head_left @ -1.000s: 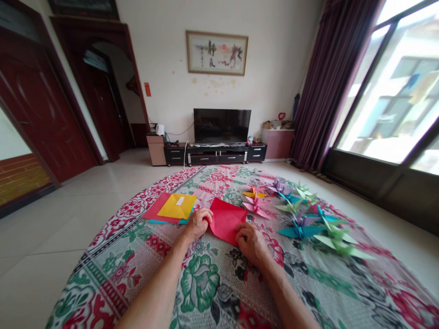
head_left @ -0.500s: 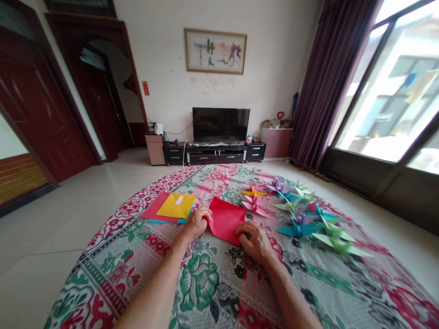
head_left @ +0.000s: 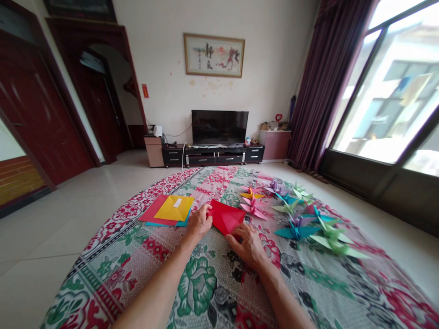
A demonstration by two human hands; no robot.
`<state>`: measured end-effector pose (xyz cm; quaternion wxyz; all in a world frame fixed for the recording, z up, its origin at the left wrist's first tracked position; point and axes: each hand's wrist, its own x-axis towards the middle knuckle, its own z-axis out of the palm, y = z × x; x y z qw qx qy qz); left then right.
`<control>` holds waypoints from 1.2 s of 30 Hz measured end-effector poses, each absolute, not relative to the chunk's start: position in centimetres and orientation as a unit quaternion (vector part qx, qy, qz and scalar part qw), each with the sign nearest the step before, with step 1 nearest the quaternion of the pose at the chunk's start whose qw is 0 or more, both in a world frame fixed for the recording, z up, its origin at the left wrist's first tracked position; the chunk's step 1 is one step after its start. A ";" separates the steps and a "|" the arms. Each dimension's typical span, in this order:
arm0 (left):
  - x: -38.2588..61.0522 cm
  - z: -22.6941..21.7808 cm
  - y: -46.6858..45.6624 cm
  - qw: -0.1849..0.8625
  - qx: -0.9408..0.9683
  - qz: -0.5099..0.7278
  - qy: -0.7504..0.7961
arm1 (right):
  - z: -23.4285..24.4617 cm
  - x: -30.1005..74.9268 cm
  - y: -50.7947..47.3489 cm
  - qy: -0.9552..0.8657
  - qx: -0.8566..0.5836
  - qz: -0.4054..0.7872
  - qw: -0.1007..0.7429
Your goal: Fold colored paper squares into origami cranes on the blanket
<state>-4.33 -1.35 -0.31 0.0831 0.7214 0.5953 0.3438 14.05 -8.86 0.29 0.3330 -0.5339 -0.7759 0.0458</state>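
Observation:
A sheet of red origami paper [head_left: 224, 215], with its near edge folded up, lies between my hands on the patterned tablecloth [head_left: 199, 278]. My left hand [head_left: 200, 221] pinches its left corner between thumb and fingers. At the near right edge, my right hand [head_left: 245, 242] has its fingers curled on the folded paper, with the thumb reaching left. Left of my left hand lies a stack of coloured paper, with a yellow sheet [head_left: 175, 208] on top bearing a small white slip [head_left: 177, 203]. Pink sheet [head_left: 151, 212] and blue paper edges show beneath it.
Several folded paper cranes stand to the right: a yellow one [head_left: 252, 194], a pink one [head_left: 254, 208], a blue one [head_left: 297, 230] and a green one [head_left: 336, 242]. Beyond the round table are a television [head_left: 219, 128] and a low cabinet [head_left: 202, 157].
The near part of the red paper has been folded up and away, leaving a smaller shape. My right hand has moved slightly left along its near edge; my left hand stays at the left corner.

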 end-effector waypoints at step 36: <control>-3.3 -0.2 -3.8 -0.030 0.765 0.420 0.488 | 1.2 11.4 -9.6 -0.807 -0.561 -0.003 0.185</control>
